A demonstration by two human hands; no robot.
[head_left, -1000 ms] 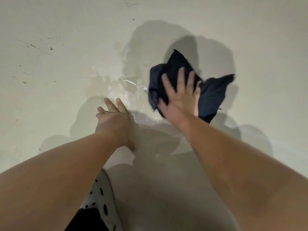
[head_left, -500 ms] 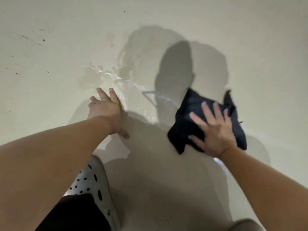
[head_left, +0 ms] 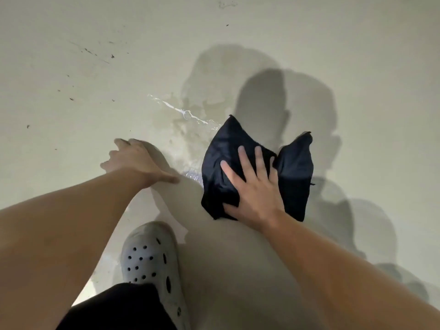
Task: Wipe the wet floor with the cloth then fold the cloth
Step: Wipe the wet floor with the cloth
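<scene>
Flat, crumpled cloth (head_left: 219,163) under right hand (head_left: 256,194)

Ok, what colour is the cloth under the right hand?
Dark navy, almost black, plain with no pattern; the cloth shows clearly in the head view.

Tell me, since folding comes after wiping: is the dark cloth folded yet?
Not folded. The cloth lies bunched and creased under the flat right hand, corners sticking out unevenly.

We cannot see the cloth (head_left: 295,167) under our right hand (head_left: 256,191); the shoe (head_left: 150,256) heel is hidden, both forearms cut off.
</scene>
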